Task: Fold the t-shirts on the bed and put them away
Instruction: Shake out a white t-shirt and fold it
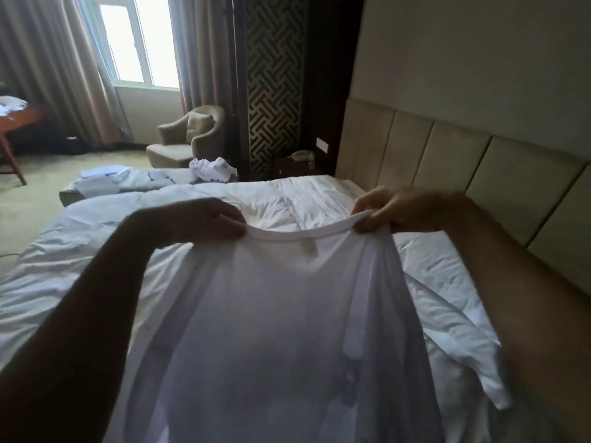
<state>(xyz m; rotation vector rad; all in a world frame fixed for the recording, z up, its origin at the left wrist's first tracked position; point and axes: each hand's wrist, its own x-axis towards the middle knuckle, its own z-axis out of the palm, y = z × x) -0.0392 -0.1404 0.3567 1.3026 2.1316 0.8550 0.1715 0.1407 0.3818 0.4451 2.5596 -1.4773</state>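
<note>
Holding: thin white cotton t-shirt (287,314), raised by its neckband over the near edge of the wide bed w/ rumpled white duvet (80,266), body hanging down twd the person.
Left hand (204,223): fingers curled, pinching neckband at its left end.
Right hand (396,207): thumb & fingers pinching neckband at its right end.
Neckband: stretched betw both hands, sagging a bit mid.
Far edge of bed: low bench w/ pale folded clothes (105,180) & crumpled white pile (212,169).
Head edge: beige padded headboard (447,161).
Beyond: beige tub armchair (188,135).
</note>
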